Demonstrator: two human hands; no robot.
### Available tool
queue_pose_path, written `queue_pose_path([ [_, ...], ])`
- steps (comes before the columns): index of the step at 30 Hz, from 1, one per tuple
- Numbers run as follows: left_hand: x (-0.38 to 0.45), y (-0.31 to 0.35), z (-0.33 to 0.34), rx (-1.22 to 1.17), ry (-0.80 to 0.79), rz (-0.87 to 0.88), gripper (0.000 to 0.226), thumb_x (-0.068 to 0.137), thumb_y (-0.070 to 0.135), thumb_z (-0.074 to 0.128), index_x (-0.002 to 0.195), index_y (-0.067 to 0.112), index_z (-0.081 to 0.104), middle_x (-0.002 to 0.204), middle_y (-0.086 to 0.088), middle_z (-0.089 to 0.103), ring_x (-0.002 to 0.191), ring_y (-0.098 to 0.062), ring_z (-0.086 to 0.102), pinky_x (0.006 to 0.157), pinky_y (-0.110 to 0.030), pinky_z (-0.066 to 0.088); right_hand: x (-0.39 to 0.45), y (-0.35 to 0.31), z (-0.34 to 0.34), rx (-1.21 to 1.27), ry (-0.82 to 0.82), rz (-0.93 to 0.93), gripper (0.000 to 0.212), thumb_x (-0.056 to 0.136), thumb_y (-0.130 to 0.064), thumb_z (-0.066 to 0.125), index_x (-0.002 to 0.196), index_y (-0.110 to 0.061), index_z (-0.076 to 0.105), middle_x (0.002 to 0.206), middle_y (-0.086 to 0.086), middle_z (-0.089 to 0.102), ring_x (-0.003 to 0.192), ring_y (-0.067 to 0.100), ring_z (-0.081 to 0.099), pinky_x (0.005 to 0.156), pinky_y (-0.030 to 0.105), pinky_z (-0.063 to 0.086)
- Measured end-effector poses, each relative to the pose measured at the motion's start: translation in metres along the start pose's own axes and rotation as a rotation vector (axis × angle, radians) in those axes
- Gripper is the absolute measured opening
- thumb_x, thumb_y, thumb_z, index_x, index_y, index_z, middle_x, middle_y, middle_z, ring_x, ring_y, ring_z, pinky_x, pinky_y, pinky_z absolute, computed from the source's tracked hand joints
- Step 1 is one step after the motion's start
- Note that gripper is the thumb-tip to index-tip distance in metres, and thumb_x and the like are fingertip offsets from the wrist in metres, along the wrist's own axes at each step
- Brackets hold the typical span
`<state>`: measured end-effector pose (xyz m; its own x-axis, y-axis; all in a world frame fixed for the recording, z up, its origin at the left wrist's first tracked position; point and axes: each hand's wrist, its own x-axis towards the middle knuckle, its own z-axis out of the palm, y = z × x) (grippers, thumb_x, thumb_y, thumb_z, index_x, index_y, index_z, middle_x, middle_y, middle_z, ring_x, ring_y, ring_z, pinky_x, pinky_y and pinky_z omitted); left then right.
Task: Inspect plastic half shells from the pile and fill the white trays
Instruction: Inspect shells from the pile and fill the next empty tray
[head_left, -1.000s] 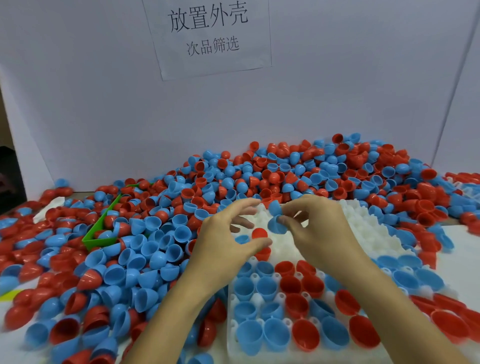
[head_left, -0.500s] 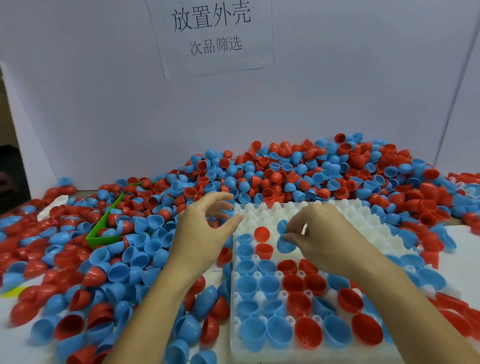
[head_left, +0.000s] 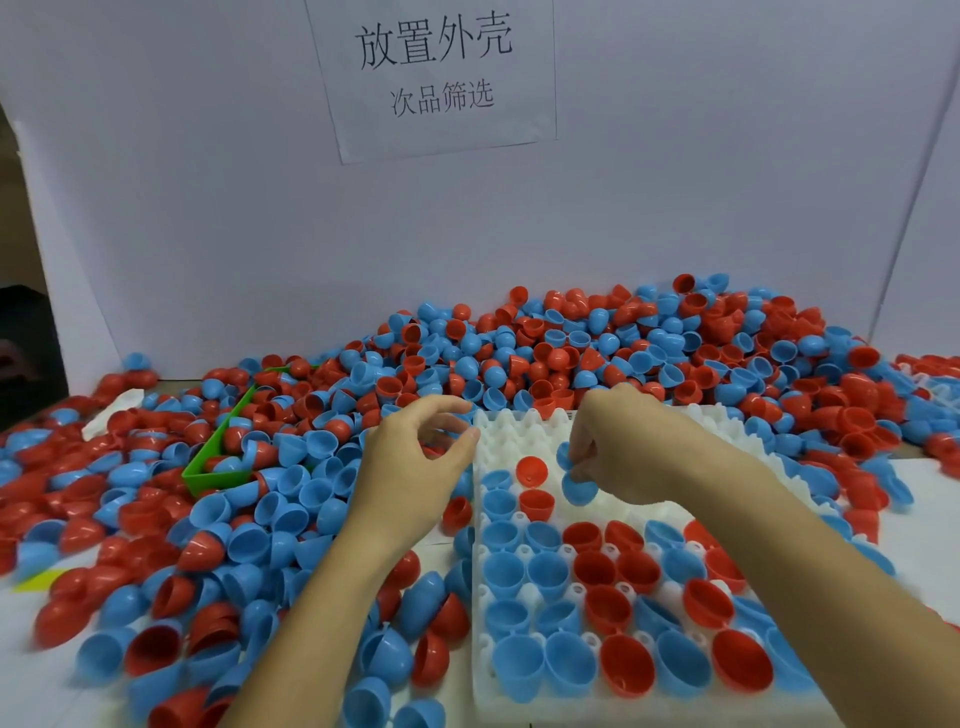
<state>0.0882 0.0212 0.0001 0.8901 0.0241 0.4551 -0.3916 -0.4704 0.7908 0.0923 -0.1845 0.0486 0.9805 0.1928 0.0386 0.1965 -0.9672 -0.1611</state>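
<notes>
Backdrop: white partition boards are set behind the bench; a paper sign (head_left: 434, 78) with printed characters is fixed to the middle board
Surface: a white bench top is largely covered by the pile (head_left: 571, 353) of red and blue half shells, heaped highest at the back and spread toward the left
Tray: the white tray (head_left: 524, 439) lies front and centre-right; its near rows are filled with shells mouth-up, its far rows are bare
Right hand: the right hand (head_left: 623, 447) is held over the tray, fingers curled, a blue half shell (head_left: 577, 488) pinched at the fingertips just right of a seated red shell (head_left: 531, 470)
Left hand: the left hand (head_left: 410, 462) is hung at the tray's left edge over loose shells, fingers loosely curled; nothing is seen to be held
Step, as judged: the blue shell is best turned mouth-up, checked at rim and wall, then seated squarely in the free cell beside the red one
Obstacles: neighbouring shells could be nudged if the blue one is lowered askew; loose shells are crowded against the tray's left side
Also present: a green bin (head_left: 215, 462) is half buried in the pile at left; a second tray (head_left: 935, 384) is partly seen far right
</notes>
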Motion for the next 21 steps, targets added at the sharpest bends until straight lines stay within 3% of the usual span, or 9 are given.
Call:
queue_pose_path([
  [3, 0.0, -0.001, 0.0, 0.015, -0.016, -0.004, 0.017, 0.091, 0.021, 0.071, 0.104, 0.032, 0.069, 0.091, 0.017, 0.069, 0.089, 0.01, 0.06, 0.07, -0.001, 0.045, 0.007, -0.003, 0.009, -0.065, -0.112, -0.028, 0.016, 0.089, -0.019, 0.073, 0.102, -0.01, 0.076, 0.1, 0.007, 0.074, 0.085, 0.025, 0.07, 0.079, 0.041, 0.062],
  [9, 0.003, -0.004, -0.008, 0.046, -0.008, -0.018, 0.012, 0.092, 0.019, 0.07, 0.103, 0.024, 0.073, 0.093, 0.012, 0.071, 0.088, 0.001, 0.065, 0.074, -0.008, 0.049, 0.01, -0.006, 0.012, -0.199, -0.134, -0.042, 0.023, 0.089, -0.019, 0.072, 0.111, -0.013, 0.072, 0.102, 0.005, 0.071, 0.083, 0.023, 0.067, 0.076, 0.037, 0.062],
  [11, 0.005, -0.007, -0.014, 0.062, 0.002, -0.035, 0.01, 0.093, 0.018, 0.069, 0.099, 0.024, 0.073, 0.094, 0.012, 0.072, 0.089, -0.001, 0.066, 0.075, -0.013, 0.05, 0.01, -0.006, 0.011, -0.201, -0.151, -0.05, 0.024, 0.089, -0.019, 0.072, 0.112, -0.011, 0.072, 0.103, 0.006, 0.071, 0.084, 0.023, 0.067, 0.078, 0.038, 0.062],
  [15, 0.007, -0.017, -0.025, 0.19, 0.001, -0.059, 0.014, 0.094, 0.015, 0.067, 0.095, 0.027, 0.073, 0.092, 0.017, 0.069, 0.088, 0.001, 0.062, 0.072, -0.009, 0.043, 0.011, -0.004, 0.008, -0.155, -0.217, -0.042, 0.025, 0.093, -0.027, 0.068, 0.108, -0.007, 0.073, 0.102, 0.008, 0.073, 0.089, 0.025, 0.069, 0.084, 0.041, 0.061],
  [18, 0.007, -0.02, -0.03, 0.321, -0.012, -0.059, 0.015, 0.092, 0.013, 0.067, 0.09, 0.027, 0.072, 0.092, 0.011, 0.07, 0.092, -0.006, 0.061, 0.074, -0.017, 0.045, 0.011, -0.001, 0.005, -0.119, -0.182, -0.03, 0.019, 0.096, -0.017, 0.062, 0.107, -0.007, 0.074, 0.105, 0.008, 0.073, 0.093, 0.024, 0.07, 0.086, 0.041, 0.06],
  [21, 0.006, -0.017, -0.027, 0.41, -0.112, -0.006, 0.013, 0.091, 0.014, 0.069, 0.088, 0.026, 0.073, 0.093, 0.011, 0.066, 0.102, -0.012, 0.052, 0.09, -0.03, 0.047, 0.006, 0.003, 0.003, -0.028, -0.062, -0.017, 0.019, 0.095, -0.01, 0.061, 0.105, -0.007, 0.076, 0.105, 0.008, 0.074, 0.09, 0.027, 0.071, 0.083, 0.041, 0.061],
])
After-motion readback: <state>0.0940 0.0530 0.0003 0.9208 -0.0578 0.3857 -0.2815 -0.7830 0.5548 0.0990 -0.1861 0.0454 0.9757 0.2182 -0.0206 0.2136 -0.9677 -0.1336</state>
